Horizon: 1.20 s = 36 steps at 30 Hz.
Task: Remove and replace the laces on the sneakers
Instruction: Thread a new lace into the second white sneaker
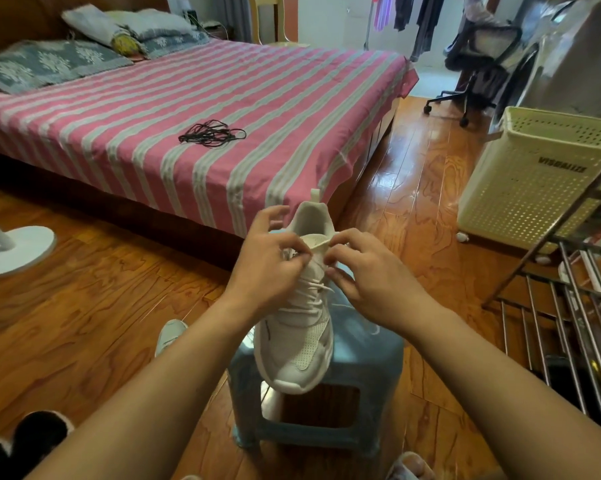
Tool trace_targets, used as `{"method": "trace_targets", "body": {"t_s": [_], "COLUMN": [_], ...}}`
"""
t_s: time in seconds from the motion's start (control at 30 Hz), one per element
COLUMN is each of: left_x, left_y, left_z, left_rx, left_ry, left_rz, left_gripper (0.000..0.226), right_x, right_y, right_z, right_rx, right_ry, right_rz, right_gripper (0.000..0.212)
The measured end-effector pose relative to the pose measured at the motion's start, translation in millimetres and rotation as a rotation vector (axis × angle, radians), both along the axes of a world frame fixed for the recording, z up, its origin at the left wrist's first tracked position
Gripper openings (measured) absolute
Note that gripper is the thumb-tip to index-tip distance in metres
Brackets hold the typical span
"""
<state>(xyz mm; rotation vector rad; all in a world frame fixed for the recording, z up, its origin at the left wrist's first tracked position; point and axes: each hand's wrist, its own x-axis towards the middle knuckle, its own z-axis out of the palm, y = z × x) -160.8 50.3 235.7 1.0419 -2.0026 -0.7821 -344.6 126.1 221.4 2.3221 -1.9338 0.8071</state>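
Sneaker (297,327) on stool (365,355), toe overhanging near edge. Left hand (268,265) and right hand (368,271) pinch white lace (313,285) at top eyelets (fingers curled). Risk: tugging tips sneaker off stool.

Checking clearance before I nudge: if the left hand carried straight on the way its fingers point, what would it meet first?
Likely the sneaker itself: the left hand points right and away, fingers at the white laces beside the tongue. Depth is unclear.
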Motion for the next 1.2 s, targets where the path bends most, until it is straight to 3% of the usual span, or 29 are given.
{"method": "trace_targets", "body": {"t_s": [0.1,0.27,0.33,0.4,0.5,0.6,0.8,1.2], "left_x": [11.6,8.4,8.6,9.6,9.6,9.6,-2.6,4.3], "left_y": [-2.2,-2.1,-16.1,-29.8,-38.9,-42.9,-40.9,-40.1], "left_z": [11.3,15.9,12.6,8.3,9.5,18.4,18.4,1.5], "left_rx": [0.078,0.070,0.024,-0.063,-0.068,-0.076,0.069,0.377], "left_ry": [0.117,0.046,-0.091,-0.382,-0.570,-0.495,-0.208,0.032], "left_rz": [0.053,-0.054,-0.062,-0.048,-0.071,-0.133,-0.191,-0.309], "left_gripper": [0.015,0.013,0.020,0.034,0.027,0.017,0.027,0.014], "right_x": [5.1,26.0,25.8,25.1,25.4,26.0,21.4,20.2], "right_y": [-1.6,-7.8,-8.3,-8.0,-7.4,-5.3,0.6,3.1], "right_z": [2.7,7.2,7.8,7.6,6.2,8.2,12.6,9.1], "right_rx": [-0.002,-0.102,-0.080,-0.104,-0.167,-0.167,-0.145,-0.099], "right_ry": [-0.095,-0.403,-0.417,-0.314,-0.143,0.017,0.242,0.210], "right_rz": [-0.057,-0.133,-0.154,-0.143,-0.092,-0.057,-0.053,-0.228], "right_gripper": [0.029,0.012,0.020,0.030,0.015,0.027,0.026,0.013]}}
